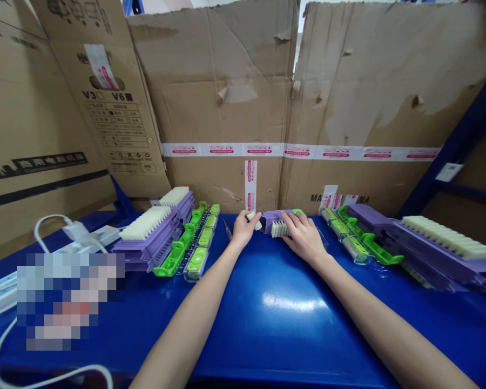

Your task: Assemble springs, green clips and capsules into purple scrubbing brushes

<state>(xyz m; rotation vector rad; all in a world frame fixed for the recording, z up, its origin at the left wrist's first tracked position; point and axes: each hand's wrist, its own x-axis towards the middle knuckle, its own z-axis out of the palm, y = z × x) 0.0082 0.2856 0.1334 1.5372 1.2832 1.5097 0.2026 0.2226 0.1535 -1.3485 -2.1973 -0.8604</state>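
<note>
bright glare on blue tabletop (294,302); wide-angle bending toward edges; pixelated patch lower left.

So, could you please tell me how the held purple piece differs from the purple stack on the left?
The purple piece is in the right hand; the purple stack rests untouched. The purple piece shows its ribbed block sideways, while the purple stack's cream blocks face up. The purple piece looks smaller than the purple stack. Both carry pale blocks.

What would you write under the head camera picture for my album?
Two bare hands hold small pieces at a blue table, with purple parts on both sides.
</note>
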